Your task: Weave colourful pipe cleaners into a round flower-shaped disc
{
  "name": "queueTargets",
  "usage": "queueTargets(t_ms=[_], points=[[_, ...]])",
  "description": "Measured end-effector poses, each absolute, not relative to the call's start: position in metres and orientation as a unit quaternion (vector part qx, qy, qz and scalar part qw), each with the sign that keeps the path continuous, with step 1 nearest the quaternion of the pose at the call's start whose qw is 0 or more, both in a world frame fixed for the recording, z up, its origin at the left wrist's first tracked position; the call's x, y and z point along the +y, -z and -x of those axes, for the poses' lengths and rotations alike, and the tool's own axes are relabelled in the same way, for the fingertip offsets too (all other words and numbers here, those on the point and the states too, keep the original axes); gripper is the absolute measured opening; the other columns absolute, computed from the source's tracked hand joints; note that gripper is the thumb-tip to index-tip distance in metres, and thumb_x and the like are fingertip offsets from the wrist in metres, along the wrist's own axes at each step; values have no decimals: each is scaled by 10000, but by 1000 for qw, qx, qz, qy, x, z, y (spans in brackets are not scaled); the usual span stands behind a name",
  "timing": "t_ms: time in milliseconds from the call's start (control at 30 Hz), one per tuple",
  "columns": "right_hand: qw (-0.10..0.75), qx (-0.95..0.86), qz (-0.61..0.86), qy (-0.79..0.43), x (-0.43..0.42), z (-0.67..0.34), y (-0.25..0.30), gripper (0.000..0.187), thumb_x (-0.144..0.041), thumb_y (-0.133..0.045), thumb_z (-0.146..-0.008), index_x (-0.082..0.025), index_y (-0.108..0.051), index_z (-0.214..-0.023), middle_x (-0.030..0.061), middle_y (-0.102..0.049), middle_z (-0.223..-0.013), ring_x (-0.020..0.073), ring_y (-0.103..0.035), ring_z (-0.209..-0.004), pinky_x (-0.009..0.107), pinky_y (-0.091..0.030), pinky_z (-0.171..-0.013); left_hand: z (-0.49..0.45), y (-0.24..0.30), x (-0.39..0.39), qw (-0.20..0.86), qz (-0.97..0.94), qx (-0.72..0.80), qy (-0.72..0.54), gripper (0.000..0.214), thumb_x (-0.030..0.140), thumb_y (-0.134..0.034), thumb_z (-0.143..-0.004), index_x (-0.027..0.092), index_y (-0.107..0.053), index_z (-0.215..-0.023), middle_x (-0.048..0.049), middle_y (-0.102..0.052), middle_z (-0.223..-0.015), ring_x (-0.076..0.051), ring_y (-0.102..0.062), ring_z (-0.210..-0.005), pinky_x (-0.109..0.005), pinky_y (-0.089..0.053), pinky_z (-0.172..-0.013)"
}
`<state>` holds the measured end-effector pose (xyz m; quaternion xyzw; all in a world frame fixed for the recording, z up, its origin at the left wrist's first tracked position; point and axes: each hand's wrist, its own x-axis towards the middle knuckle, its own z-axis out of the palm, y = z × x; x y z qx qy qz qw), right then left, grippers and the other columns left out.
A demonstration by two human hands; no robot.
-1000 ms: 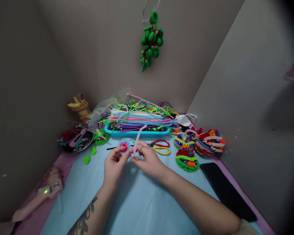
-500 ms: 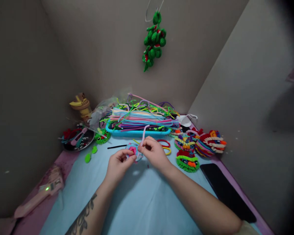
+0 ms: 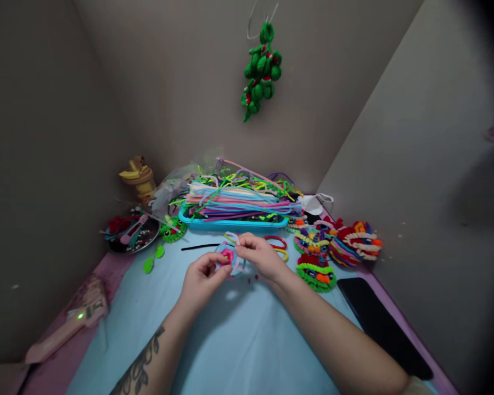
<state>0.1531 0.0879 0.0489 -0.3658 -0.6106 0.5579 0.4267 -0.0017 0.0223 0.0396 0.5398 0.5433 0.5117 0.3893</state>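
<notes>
My left hand (image 3: 208, 274) is closed on a small round pipe-cleaner piece (image 3: 231, 270), pink in the middle with pale blue around it. Between the thumb and fingers of my right hand (image 3: 257, 253) is a pale lilac pipe cleaner (image 3: 232, 236), bent over at the far side of the round piece. Part of both things is hidden by my fingers. Just beyond my hands lie a black pipe cleaner (image 3: 200, 247) and scissors with red and yellow handles (image 3: 276, 240).
A blue tray (image 3: 230, 224) heaped with pipe cleaners stands at the back. Several finished pipe-cleaner figures (image 3: 316, 274) and a black phone (image 3: 385, 326) are on the right. On the left are a metal dish (image 3: 146, 241), green pieces (image 3: 149, 265) and a pink glue gun (image 3: 68, 329).
The lilac pipe cleaner stood upright above my right hand; now it is bent down and to the left. More of the round piece's pink middle shows.
</notes>
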Motion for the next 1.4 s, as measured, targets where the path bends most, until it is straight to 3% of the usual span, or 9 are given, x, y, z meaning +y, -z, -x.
queueTargets(t_ms=[133,200,333,467,633,733,1133,1267,1400], points=[[456,-613,382,-520,88,-153,-50,242,-339,-620,-710,-177,-515,-565,-7,-474,-758,133,-463,-728,271,-381,-706,-1,-34,23,311,-546,542,-557,425,290,-635,-761,196,-477,-1144,-9,-589,-835,-81,-433,-533,-207,-341,-493],[475,-611,396,-494,89,-153,-50,253,-338,-608,-722,-179,-503,-556,-2,-470,-768,138,-465,-745,269,-380,-715,-2,-31,23,236,-538,557,-587,449,277,-639,-764,213,-425,-1154,-41,-571,-989,-75,-460,-569,-207,-372,-512],[513,-574,412,-487,89,-150,-47,275,-339,-596,-746,-183,-481,-551,2,-463,-731,148,-461,-758,256,-383,-691,-5,-30,19,230,-551,565,-570,291,281,-620,-786,205,-472,-1024,-20,-606,-885,-77,-481,-552,-202,-378,-503],[510,-557,404,-516,83,-144,-45,282,-370,-607,-745,-185,-487,-568,0,-473,-710,142,-458,-719,243,-387,-638,-9,-35,15,286,-544,561,-554,360,307,-640,-766,199,-550,-1098,-51,-673,-913,-97,-536,-573,-210,-394,-506],[499,-566,397,-522,74,-136,-44,274,-400,-606,-756,-185,-520,-609,-2,-516,-698,136,-478,-703,236,-400,-621,-9,-39,16,322,-501,569,-568,283,335,-695,-705,179,-698,-941,5,-619,-617,-102,-497,-512,-220,-397,-506],[503,-552,398,-533,72,-133,-43,236,-391,-616,-746,-191,-541,-647,-3,-522,-683,138,-483,-694,230,-396,-599,-8,-39,18,337,-463,577,-583,288,340,-730,-658,167,-714,-888,22,-578,-556,-88,-460,-481,-211,-379,-480],[510,-492,385,-591,72,-132,-44,174,-342,-649,-697,-189,-568,-719,-27,-522,-681,111,-454,-630,233,-372,-597,-1,-34,19,365,-431,593,-574,343,323,-740,-668,137,-702,-954,-19,-659,-621,-107,-550,-542,-212,-402,-513],[507,-535,405,-541,81,-140,-43,175,-360,-590,-749,-188,-559,-757,-21,-524,-685,117,-467,-622,240,-388,-586,0,-35,22,383,-410,589,-582,348,315,-749,-656,133,-703,-949,-33,-676,-626,-122,-584,-560,-215,-423,-526],[501,-632,430,-406,92,-153,-46,121,-235,-558,-743,-189,-567,-855,9,-572,-783,145,-529,-705,266,-431,-652,2,-35,25,434,-385,557,-595,364,315,-759,-647,133,-697,-956,-50,-701,-694,-138,-623,-615,-242,-475,-609]])
